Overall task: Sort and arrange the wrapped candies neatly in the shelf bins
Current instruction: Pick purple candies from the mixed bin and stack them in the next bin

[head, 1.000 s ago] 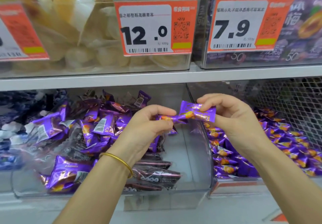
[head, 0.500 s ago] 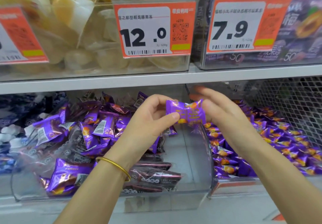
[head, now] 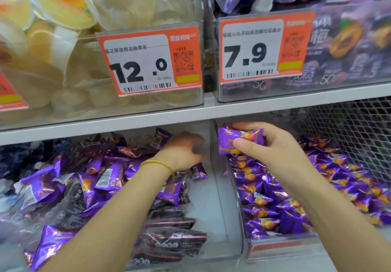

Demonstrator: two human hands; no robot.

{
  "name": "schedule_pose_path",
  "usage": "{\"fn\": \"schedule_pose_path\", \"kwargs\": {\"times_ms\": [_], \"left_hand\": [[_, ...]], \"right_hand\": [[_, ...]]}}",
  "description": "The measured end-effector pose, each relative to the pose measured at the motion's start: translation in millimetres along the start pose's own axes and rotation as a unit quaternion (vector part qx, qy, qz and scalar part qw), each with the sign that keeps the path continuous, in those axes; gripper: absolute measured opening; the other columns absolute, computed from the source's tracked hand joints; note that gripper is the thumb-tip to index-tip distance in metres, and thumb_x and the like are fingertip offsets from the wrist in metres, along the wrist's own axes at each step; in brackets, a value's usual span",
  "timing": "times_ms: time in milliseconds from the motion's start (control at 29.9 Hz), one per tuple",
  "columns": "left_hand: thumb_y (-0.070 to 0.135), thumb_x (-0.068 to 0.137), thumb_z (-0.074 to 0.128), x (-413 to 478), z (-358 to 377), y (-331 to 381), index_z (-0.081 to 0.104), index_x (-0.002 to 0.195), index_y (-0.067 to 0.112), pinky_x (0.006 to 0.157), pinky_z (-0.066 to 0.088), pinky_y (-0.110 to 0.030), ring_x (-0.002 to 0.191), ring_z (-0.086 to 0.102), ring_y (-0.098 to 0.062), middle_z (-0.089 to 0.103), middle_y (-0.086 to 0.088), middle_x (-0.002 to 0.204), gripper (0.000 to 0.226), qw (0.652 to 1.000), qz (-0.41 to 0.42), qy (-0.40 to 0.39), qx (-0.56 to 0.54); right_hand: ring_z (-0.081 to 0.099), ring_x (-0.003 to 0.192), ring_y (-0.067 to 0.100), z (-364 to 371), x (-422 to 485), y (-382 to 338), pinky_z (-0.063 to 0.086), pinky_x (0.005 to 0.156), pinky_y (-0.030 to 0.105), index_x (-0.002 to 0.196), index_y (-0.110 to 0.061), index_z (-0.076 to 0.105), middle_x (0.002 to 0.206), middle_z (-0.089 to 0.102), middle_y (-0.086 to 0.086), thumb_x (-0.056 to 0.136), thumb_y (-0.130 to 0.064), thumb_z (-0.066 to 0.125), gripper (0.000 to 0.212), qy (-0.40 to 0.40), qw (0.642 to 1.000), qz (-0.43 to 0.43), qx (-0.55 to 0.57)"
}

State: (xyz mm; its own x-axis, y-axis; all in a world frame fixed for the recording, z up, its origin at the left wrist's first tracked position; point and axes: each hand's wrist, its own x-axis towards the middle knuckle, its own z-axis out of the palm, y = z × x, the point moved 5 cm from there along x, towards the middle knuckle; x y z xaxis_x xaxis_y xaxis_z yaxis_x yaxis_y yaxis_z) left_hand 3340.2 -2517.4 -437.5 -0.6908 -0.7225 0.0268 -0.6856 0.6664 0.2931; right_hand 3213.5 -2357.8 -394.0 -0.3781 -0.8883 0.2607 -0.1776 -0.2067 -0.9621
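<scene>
My right hand (head: 273,145) pinches a purple wrapped candy (head: 240,140) with an orange fruit picture, held above the back of the right clear bin (head: 281,244). That bin holds several matching purple candies (head: 296,193). My left hand (head: 186,151), blurred, reaches into the middle clear bin (head: 224,219) over a mixed heap of purple candies (head: 99,178) and dark maroon candies (head: 173,238). Its fingers look loosely spread and nothing shows in them. A gold bangle (head: 157,164) circles the left wrist.
A white shelf board (head: 190,115) runs just above both hands. On it stand clear bins with pale jelly cups (head: 131,18) and purple pouches (head: 349,39), fronted by orange price tags 12.0 (head: 148,62) and 7.9 (head: 264,47). Wire mesh (head: 349,128) backs the right bin.
My left hand has let go of the candy and dropped left into the middle bin. My right hand alone now holds it, moved right over the right bin.
</scene>
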Motion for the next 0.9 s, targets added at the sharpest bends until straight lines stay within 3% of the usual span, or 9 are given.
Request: {"fn": "schedule_pose_path", "kwargs": {"times_ms": [67,134,234,334,568,635,702,769,903], "left_hand": [[0.065,0.073,0.048,13.7,17.7,-3.5,0.050,0.125,0.032,0.098,0.041,-0.036,0.118,0.049,-0.033,0.052,-0.009,0.128,0.062,0.978,-0.043,-0.093,0.181],[0.071,0.066,0.045,21.0,31.8,-9.9,0.043,0.132,0.035,0.103,0.037,-0.042,0.126,0.041,-0.033,0.043,-0.007,0.139,0.075,0.957,-0.070,-0.124,0.254],[0.067,0.058,0.053,26.3,45.9,-12.6,0.043,0.133,0.031,0.102,0.040,-0.042,0.126,0.042,-0.032,0.043,-0.005,0.141,0.083,0.962,-0.094,-0.134,0.220],[0.057,0.063,0.069,29.2,48.9,-11.2,0.046,0.131,0.027,0.094,0.047,-0.039,0.119,0.050,-0.029,0.052,-0.006,0.131,0.078,0.961,-0.103,-0.149,0.209],[0.044,0.068,0.075,23.9,55.1,0.4,0.055,0.119,0.021,0.074,0.049,-0.031,0.105,0.059,-0.026,0.061,-0.002,0.117,0.059,0.950,-0.001,-0.145,0.276],[0.038,0.071,0.073,22.6,55.1,5.0,0.055,0.114,0.018,0.068,0.044,-0.028,0.103,0.059,-0.026,0.062,-0.003,0.112,0.051,0.953,0.020,-0.133,0.272],[0.033,0.075,0.069,21.6,52.9,7.8,0.056,0.110,0.016,0.068,0.042,-0.027,0.102,0.058,-0.028,0.061,-0.005,0.111,0.041,0.960,0.029,-0.128,0.249],[0.026,0.079,0.063,21.3,45.2,8.1,0.058,0.099,0.013,0.069,0.045,-0.028,0.099,0.059,-0.030,0.062,-0.009,0.106,0.024,0.978,0.024,-0.111,0.177],[0.012,0.087,0.054,11.7,3.6,14.8,0.063,0.089,0.008,0.065,0.058,-0.035,0.075,0.067,-0.028,0.065,-0.012,0.091,0.010,0.994,-0.025,0.009,-0.105]], "right_hand": [[0.068,0.089,0.008,-1.4,2.6,2.4,0.053,0.080,0.022,0.098,-0.026,0.068,0.092,0.074,-0.007,0.076,-0.018,0.074,0.024,0.003,1.000,0.003,0.008],[0.068,0.087,0.006,-3.2,5.6,4.5,0.053,0.078,0.019,0.095,-0.026,0.068,0.089,0.074,-0.008,0.076,-0.019,0.074,0.022,0.006,1.000,0.006,0.013],[0.067,0.079,0.000,-5.7,8.8,8.2,0.050,0.068,0.011,0.089,-0.025,0.067,0.083,0.074,-0.012,0.075,-0.021,0.074,0.015,0.015,1.000,0.010,0.019],[0.067,0.076,0.002,-6.0,11.4,10.3,0.051,0.067,0.013,0.084,-0.023,0.068,0.080,0.074,-0.010,0.075,-0.023,0.074,0.011,0.016,0.999,0.017,0.023],[0.064,0.068,0.002,-7.4,12.0,8.6,0.050,0.065,0.014,0.080,-0.015,0.068,0.070,0.071,-0.008,0.075,-0.023,0.074,0.011,0.026,0.999,0.024,0.035],[0.067,0.076,0.010,-7.2,11.0,9.3,0.052,0.075,0.022,0.084,-0.014,0.068,0.078,0.073,-0.004,0.074,-0.024,0.074,0.015,0.024,0.999,0.026,0.034],[0.068,0.088,0.021,-7.7,9.4,10.1,0.052,0.085,0.034,0.087,-0.014,0.069,0.087,0.074,0.003,0.072,-0.026,0.074,0.020,0.023,0.999,0.027,0.034],[0.068,0.091,0.022,-8.8,8.2,10.2,0.052,0.087,0.037,0.087,-0.017,0.069,0.088,0.074,0.003,0.071,-0.027,0.074,0.019,0.021,0.999,0.031,0.036],[0.069,0.087,0.012,-9.3,6.8,11.4,0.052,0.085,0.031,0.094,-0.023,0.068,0.089,0.074,-0.004,0.067,-0.029,0.074,0.028,0.013,0.998,0.035,0.051]]}}
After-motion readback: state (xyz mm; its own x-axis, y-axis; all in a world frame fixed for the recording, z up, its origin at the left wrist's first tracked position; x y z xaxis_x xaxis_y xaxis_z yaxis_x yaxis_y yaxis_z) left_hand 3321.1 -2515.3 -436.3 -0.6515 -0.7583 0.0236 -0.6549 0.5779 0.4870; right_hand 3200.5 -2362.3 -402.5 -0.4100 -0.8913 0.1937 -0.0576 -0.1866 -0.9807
